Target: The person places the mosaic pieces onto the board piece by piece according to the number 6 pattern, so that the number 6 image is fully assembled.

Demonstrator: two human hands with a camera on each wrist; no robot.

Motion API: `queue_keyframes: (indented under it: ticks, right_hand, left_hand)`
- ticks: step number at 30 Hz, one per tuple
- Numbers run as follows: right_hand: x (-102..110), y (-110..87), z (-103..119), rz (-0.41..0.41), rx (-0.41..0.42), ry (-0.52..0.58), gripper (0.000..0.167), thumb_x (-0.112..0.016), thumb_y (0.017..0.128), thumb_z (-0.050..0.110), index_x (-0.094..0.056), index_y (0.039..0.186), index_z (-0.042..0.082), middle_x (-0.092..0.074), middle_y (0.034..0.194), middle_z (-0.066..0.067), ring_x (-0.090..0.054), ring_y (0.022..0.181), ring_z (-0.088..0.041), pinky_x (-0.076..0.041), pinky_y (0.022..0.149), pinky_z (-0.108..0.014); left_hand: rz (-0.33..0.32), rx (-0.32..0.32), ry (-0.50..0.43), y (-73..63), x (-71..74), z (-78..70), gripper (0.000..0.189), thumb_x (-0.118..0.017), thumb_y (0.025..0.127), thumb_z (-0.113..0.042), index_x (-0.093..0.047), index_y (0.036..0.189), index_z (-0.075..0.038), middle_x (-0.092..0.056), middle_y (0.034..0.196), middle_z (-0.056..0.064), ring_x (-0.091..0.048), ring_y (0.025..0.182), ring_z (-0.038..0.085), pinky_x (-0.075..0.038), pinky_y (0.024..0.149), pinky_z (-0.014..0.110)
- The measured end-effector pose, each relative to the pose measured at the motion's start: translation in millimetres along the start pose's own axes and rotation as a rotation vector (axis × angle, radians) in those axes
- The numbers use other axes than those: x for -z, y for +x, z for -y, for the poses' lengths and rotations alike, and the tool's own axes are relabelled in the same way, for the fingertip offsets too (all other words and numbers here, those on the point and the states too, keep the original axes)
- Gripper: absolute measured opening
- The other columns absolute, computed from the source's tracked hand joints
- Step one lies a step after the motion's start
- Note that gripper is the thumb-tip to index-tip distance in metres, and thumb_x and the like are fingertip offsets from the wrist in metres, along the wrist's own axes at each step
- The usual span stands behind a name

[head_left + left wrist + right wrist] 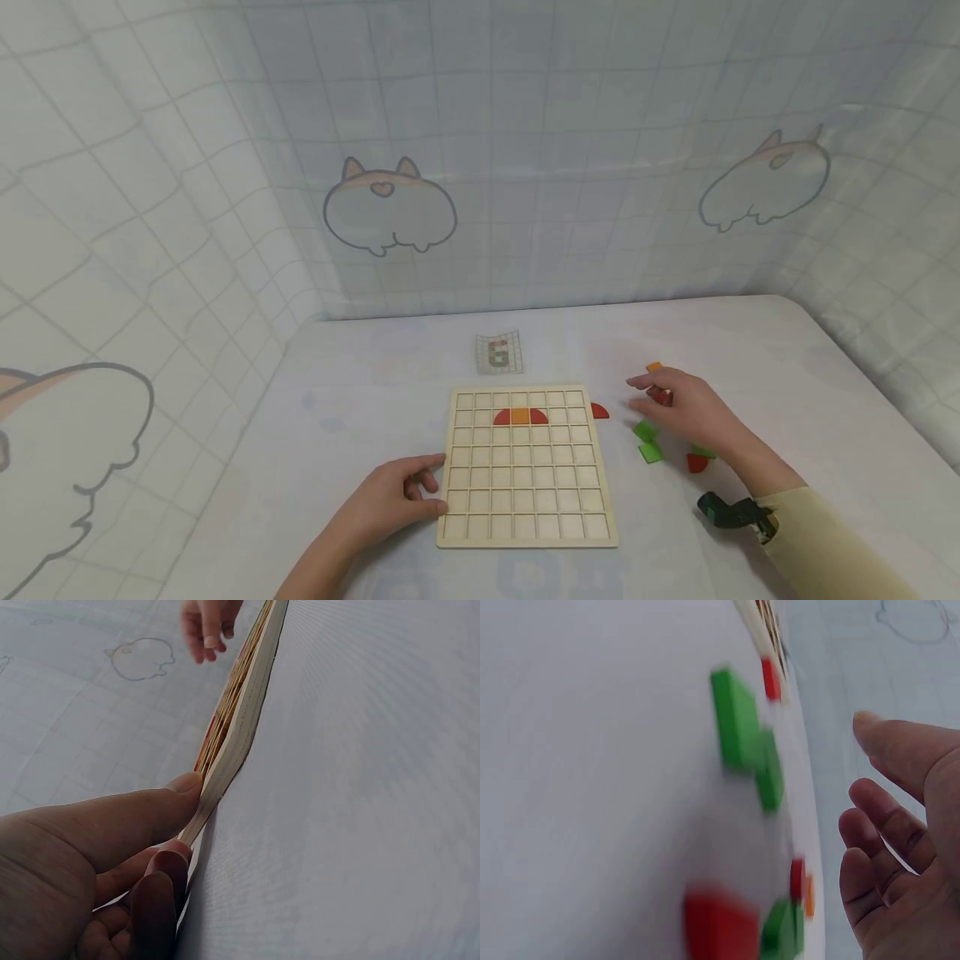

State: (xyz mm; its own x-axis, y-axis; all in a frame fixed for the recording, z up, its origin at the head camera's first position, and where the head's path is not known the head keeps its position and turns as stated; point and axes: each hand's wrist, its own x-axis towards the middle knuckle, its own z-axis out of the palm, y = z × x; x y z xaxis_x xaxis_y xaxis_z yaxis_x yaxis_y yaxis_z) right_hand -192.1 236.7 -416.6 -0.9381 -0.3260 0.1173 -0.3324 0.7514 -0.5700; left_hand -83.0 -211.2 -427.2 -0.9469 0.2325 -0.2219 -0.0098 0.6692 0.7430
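Observation:
A pale wooden grid board (524,477) lies on the cloth in the head view. In one of its upper rows, an orange square tile (520,416) sits between two red quarter-round tiles (502,417). My left hand (390,498) touches the board's left edge with thumb and forefinger tips, its other fingers bent. Over the loose tiles at the right hovers my right hand (693,408), with thumb and fingers spread apart. A red tile (662,397) shows between them, and an orange tile (654,367) lies just beyond. In the right wrist view, this hand (907,832) holds nothing.
Green tiles (649,452) lie between the board and my right forearm. Beside that forearm is another red quarter-round tile (697,463), and one more red tile (600,411) touches the board's right edge. A small card with a gridded pattern (499,353) lies behind the board.

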Motion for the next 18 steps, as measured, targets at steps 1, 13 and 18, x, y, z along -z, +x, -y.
queue_keyframes:
  ticks: [1,13,18]
  right_hand:
    - [2.2,-2.5,-3.8,-0.007,-0.009,-0.007,0.037,-0.076,0.089,0.031,-0.071,0.121,0.014,-0.064,0.109,-0.001,-0.056,0.086,-0.017,-0.049,0.075,-0.038]
    - [21.4,-24.1,-47.5,0.032,-0.204,0.015,0.049,-0.072,0.091,0.040,-0.065,0.129,0.010,-0.062,0.121,-0.014,-0.059,0.105,-0.034,-0.052,0.082,-0.050]
    - [21.0,-23.6,-53.6,0.048,-0.216,0.016,0.054,-0.073,0.089,0.044,-0.065,0.130,0.009,-0.063,0.119,-0.015,-0.058,0.105,-0.034,-0.050,0.084,-0.052]
  left_hand:
    - [0.001,0.003,-0.004,-0.4,0.1,-0.4,0.069,-0.086,0.075,-0.038,-0.062,0.134,-0.012,-0.062,0.091,-0.008,-0.054,0.069,0.014,-0.044,0.059,0.028]
    - [0.011,-0.005,-0.005,-0.9,2.1,-0.9,0.068,-0.085,0.077,-0.038,-0.061,0.135,-0.012,-0.062,0.091,-0.008,-0.054,0.068,0.013,-0.044,0.059,0.027]
    - [0.002,-0.003,-0.001,-1.7,3.1,-2.9,0.068,-0.085,0.077,-0.036,-0.062,0.135,-0.011,-0.062,0.091,-0.008,-0.054,0.068,0.013,-0.044,0.059,0.027]
